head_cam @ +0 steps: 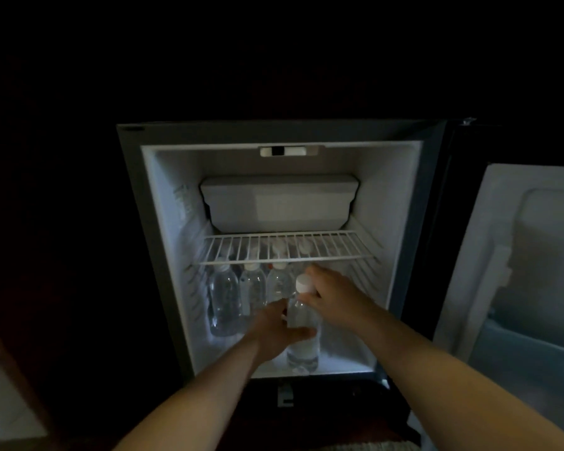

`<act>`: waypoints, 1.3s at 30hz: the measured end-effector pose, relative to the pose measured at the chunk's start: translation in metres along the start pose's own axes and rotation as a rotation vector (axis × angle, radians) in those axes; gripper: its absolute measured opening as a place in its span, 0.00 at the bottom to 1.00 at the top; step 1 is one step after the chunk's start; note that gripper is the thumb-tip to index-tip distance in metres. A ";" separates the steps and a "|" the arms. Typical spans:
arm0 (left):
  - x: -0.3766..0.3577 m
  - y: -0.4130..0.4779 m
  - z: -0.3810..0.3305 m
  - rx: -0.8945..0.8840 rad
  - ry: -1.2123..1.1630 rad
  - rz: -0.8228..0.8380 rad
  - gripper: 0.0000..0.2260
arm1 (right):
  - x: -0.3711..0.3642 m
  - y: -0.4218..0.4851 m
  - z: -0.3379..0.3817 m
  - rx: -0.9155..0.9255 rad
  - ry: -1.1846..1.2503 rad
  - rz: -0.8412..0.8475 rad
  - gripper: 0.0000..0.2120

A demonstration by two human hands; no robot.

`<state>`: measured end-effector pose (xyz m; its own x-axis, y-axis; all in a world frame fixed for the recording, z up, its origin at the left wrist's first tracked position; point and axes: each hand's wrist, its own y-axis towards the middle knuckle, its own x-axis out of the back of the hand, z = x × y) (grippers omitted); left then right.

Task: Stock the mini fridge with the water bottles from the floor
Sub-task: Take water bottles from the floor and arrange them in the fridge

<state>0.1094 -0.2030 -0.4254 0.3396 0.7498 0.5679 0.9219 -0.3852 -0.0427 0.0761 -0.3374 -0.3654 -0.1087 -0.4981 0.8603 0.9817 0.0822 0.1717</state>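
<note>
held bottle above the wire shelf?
No, the bottle gripped by the left hand and right hand is below the wire shelf, beside the other bottles.

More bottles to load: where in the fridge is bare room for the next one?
Bare: the fridge floor on the right, between the held bottle and the right wall; the wire shelf shows nothing on it. Crowded: standing bottles fill the left and back under the shelf; the left hand and right hand occupy the front middle.

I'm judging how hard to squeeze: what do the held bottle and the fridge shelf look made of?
The bottle: clear, glossy plastic by its see-through body; cap opaque white, likely plastic too. The shelf: thin parallel rods, likely metal wire with a smooth white coating.
</note>
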 end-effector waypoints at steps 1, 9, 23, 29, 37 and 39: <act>-0.005 0.003 0.002 0.015 -0.051 0.002 0.16 | -0.004 0.002 -0.004 -0.022 -0.012 -0.019 0.15; -0.034 0.024 0.022 0.061 -0.165 -0.083 0.15 | -0.038 0.012 -0.025 -0.111 -0.016 -0.164 0.13; -0.041 0.020 0.039 0.228 -0.287 -0.029 0.16 | -0.065 -0.001 -0.051 -0.314 0.291 -0.042 0.32; -0.044 0.023 0.030 0.284 -0.357 -0.029 0.18 | -0.077 0.006 -0.044 -0.358 0.289 -0.188 0.29; -0.053 0.038 0.027 0.321 -0.658 -0.130 0.13 | -0.089 0.031 -0.048 -0.533 0.324 -0.284 0.26; -0.054 0.041 0.028 0.324 -0.713 -0.156 0.11 | -0.093 0.035 -0.052 -0.556 0.351 -0.300 0.23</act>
<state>0.1340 -0.2444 -0.4811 0.1386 0.9878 -0.0709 0.9397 -0.1538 -0.3054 0.1287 -0.3331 -0.4641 -0.4212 -0.6856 0.5938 0.8617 -0.5068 0.0261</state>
